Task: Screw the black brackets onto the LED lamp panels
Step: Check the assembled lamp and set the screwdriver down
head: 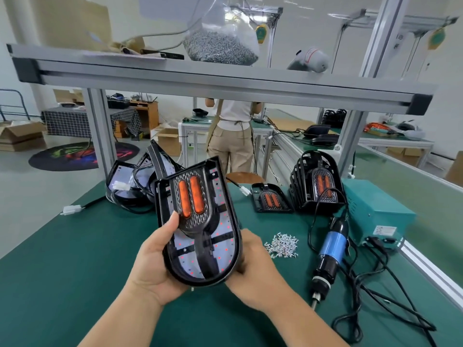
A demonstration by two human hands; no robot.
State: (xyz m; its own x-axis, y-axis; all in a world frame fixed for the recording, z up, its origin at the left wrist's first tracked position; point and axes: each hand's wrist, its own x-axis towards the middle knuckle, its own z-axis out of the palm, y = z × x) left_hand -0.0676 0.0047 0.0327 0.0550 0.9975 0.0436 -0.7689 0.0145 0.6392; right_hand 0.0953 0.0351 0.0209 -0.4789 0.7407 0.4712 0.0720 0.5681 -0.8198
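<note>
A dark green mat-covered tabletop [62, 259] fills the lower view, and a grey aluminium-profile shelf [225, 81] runs across above it. On that shelf sits a clear plastic bag full of silver screws [220, 46]. Beyond the frame a person in a white top and beige trousers [233, 136] stands at another bench, facing away.

At the tabletop's right edge stands a teal metal power box [375, 211]. Just left of it is an upright stack of black lamp panels with orange-lensed brackets [317, 184], and beside that stack one more such panel lies flat [270, 199]. At the far left a loose heap of black-rimmed panels with cables [135, 181] leans together.

The black D-shaped LED lamp panel [223, 249] is held above the tabletop, tilted toward the camera, with a black bracket carrying two orange oval lenses [191, 199] lying on its white LED board. The left hand [155, 266] grips the panel's left rim, thumb pressed on the bracket's lower edge. The right hand [253, 269] clasps the lower right rim, fingers curled behind it.

A blue-and-black corded electric screwdriver [330, 249] lies on the tabletop right of the hands, tip toward the camera. Between it and the panel is a small pile of loose silver screws [283, 245]. A white plug connector [71, 209] rests near the left edge.
</note>
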